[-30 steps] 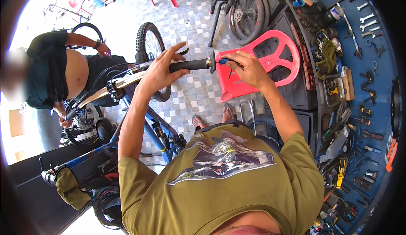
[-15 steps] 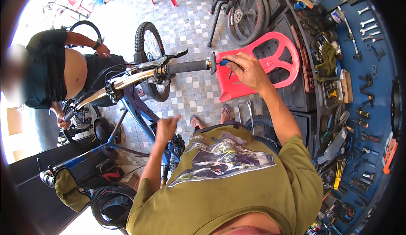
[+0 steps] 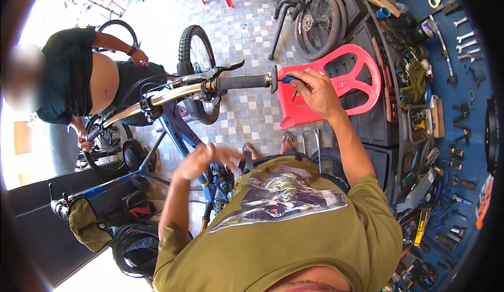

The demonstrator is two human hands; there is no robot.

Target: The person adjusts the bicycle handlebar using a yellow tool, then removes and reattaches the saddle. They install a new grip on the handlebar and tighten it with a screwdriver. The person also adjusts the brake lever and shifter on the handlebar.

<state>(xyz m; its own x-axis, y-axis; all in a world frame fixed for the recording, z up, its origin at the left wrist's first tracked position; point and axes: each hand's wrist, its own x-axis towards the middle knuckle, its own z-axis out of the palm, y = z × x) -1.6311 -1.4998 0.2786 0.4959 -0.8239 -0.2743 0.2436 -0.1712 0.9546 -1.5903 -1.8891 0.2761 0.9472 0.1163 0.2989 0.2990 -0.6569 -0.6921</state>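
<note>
A blue bicycle [image 3: 181, 134] stands in front of me with a gold handlebar [image 3: 173, 95] and a black grip [image 3: 244, 82] at its right end. My right hand [image 3: 315, 90] is shut on a small blue-handled tool [image 3: 289, 80] pressed against the end of that grip. My left hand [image 3: 202, 160] hovers in the air below the bar, blurred, fingers apart, holding nothing. The brake lever [image 3: 223, 69] sits just above the grip. The front wheel [image 3: 197, 71] points away from me.
A red plastic chair [image 3: 336, 90] lies tipped just right of the grip. A blue tool wall [image 3: 451, 108] with wrenches and a black cabinet run along the right. Another person [image 3: 73, 82] in black bends over a second bike at left. More wheels [image 3: 315, 21] stand at the back.
My left hand has let go of the black grip and dropped down toward my chest. My right hand stays at the bar end with the tool.
</note>
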